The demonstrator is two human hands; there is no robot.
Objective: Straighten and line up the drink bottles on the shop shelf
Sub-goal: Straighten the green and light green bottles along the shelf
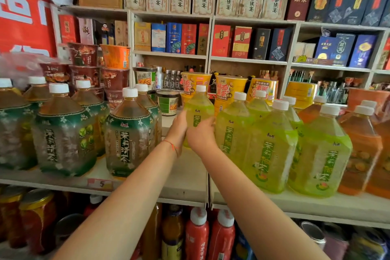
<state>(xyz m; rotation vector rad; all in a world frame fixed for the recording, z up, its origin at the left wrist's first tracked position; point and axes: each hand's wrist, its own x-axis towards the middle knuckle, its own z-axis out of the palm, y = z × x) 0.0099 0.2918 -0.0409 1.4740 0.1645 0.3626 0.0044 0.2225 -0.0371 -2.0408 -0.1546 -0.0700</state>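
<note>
Head view:
Held bottle: a yellow-green drink bottle (198, 110) with a white cap stands upright toward the back of the shelf (185, 177), gripped from both sides.
Left hand (176, 131): wrapped on the bottle's left side, fingers curled round the body; a red string sits at the wrist.
Right hand (201, 135): clamped on the bottle's lower right side — the two hands lie close together, nearly touching across the bottle's front.
Right of the hands: a group of green bottles (272, 150) with white caps, the nearest just beside the right hand; beyond them, orange bottles (360, 152) at the far right.
Left of the hands: dark tea bottles (128, 133) with green-and-white labels, standing apart from the left hand with bare shelf between.
Behind the hands: yellow noodle cups (195, 85) just past the held bottle — further back, shelves of boxed goods.
Below the arms: red bottles (197, 236) on the lower shelf.
</note>
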